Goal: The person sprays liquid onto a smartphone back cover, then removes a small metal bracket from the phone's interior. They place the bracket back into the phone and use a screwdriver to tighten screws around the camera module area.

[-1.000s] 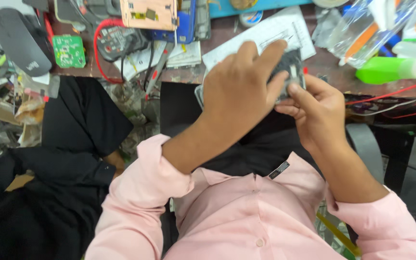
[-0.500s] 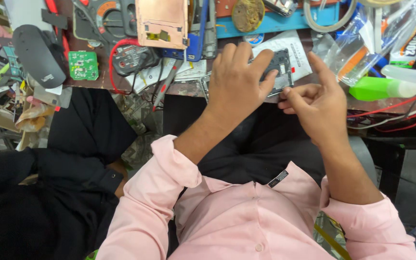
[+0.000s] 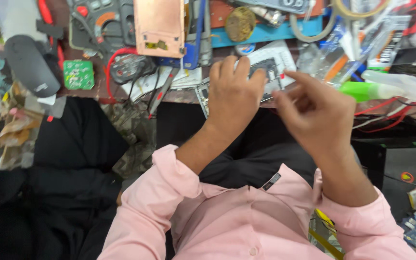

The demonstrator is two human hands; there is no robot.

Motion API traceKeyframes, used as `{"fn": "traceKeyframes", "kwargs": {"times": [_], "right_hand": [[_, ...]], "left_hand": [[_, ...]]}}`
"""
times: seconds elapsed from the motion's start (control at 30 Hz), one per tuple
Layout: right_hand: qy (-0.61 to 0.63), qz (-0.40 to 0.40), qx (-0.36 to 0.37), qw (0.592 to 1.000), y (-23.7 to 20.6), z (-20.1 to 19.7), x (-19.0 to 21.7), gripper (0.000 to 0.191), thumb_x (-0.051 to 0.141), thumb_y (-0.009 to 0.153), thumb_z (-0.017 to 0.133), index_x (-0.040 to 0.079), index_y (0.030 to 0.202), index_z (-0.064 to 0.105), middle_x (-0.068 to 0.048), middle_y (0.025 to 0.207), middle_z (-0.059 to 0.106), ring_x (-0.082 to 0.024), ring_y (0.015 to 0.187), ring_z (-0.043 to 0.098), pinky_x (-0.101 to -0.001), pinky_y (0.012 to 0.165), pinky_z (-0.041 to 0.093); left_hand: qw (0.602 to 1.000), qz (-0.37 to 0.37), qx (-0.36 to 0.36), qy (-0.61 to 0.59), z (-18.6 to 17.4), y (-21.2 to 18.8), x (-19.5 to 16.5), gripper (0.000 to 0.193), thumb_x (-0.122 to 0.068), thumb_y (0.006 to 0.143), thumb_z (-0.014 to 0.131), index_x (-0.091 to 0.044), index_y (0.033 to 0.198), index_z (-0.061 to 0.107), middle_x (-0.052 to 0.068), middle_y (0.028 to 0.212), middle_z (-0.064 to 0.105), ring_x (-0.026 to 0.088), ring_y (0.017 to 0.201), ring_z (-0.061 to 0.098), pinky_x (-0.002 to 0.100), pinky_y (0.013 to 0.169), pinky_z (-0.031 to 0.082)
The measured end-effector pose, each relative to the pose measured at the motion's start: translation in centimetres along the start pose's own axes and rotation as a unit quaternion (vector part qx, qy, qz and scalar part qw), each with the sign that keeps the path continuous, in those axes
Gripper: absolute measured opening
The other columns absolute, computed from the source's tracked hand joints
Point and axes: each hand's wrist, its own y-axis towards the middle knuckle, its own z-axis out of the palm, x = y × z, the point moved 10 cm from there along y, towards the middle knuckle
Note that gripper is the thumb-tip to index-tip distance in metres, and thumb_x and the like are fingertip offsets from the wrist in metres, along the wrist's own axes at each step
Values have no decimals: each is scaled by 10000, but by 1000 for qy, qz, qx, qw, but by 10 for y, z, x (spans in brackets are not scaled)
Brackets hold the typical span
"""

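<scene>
Left hand point(image 3: 234, 98) fingers curled over an opened phone point(image 3: 266, 72) mid-frame at the surface edge, right hand point(image 3: 316, 113) loosely curled, holding nothing; likely next a careful grip on the phone.

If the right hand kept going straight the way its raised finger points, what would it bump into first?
Most likely the white sheet with the small dark part beside the left hand. The right hand points up-left toward it, though its height above the bench is hard to judge.
</scene>
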Motion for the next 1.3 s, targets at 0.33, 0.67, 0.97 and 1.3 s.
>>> {"fn": "traceKeyframes", "kwargs": {"times": [0.33, 0.67, 0.97, 1.3], "right_hand": [[42, 72, -150, 985, -61, -144, -47, 280, 50, 998, 756, 57, 1271, 692, -30, 942, 696, -43, 733, 607, -177, 664, 476], [-22, 101, -236, 966, -115, -183, -141, 278, 157, 1092, 691, 8, 1322, 641, -27, 1009, 618, -96, 835, 525, -231, 763, 404], [-199, 87, -86, 972, -58, -156, -166, 125, 96, 987, 793, 32, 1094, 783, -104, 899, 726, -181, 760, 694, -315, 716, 530], [-463, -34, -70, 883, -41, -89, -156, 194, 281, 910, 768, 143, 1046, 786, -55, 868, 717, -290, 759, 687, -402, 650, 525]], "left_hand": [[997, 73, 11, 29, 7, -11, -9, 174, -200, 919, 740, -42, 991, 748, 82, 977, 612, 282, 961, 558, 443, 835, 428], [995, 95, 13, 25, 2, -14, -11, 158, -201, 935, 754, -49, 979, 750, 62, 885, 628, 260, 901, 594, 426, 857, 441], [995, 96, 17, 34, -2, -10, -17, 170, -221, 919, 784, -57, 935, 743, 62, 856, 619, 262, 886, 603, 422, 859, 449], [995, 99, 12, 9, 1, -11, -20, 144, -191, 906, 751, -50, 922, 727, 70, 868, 606, 271, 896, 601, 445, 824, 432]]}}
